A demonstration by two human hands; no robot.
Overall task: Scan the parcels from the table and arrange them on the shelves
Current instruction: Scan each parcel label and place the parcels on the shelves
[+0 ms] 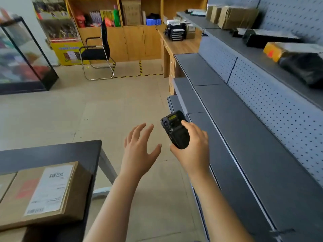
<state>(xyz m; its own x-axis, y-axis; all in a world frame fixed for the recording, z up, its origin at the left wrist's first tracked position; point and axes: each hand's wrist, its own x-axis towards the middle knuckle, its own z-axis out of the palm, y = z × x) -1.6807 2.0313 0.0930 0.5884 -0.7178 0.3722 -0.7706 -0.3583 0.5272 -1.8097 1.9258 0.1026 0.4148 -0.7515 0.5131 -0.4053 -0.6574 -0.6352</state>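
Step judged: fetching a parcel to scan. My right hand [194, 151] grips the black handheld scanner [175, 130], fingers curled round it; my left hand [139, 151] is empty, fingers spread; the flat brown cardboard parcel [47, 194] (white barcode label up) lies on the black table [61, 152], apart from the grey metal shelves [244, 137]; next I should turn left and aim the scanner at that label.

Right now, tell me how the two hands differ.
The left hand is open, spread, and holds nothing; the right hand grips a black scanner. The left hand is nearer the table, the right hand nearer the shelves. Both are bare and held out over the floor.
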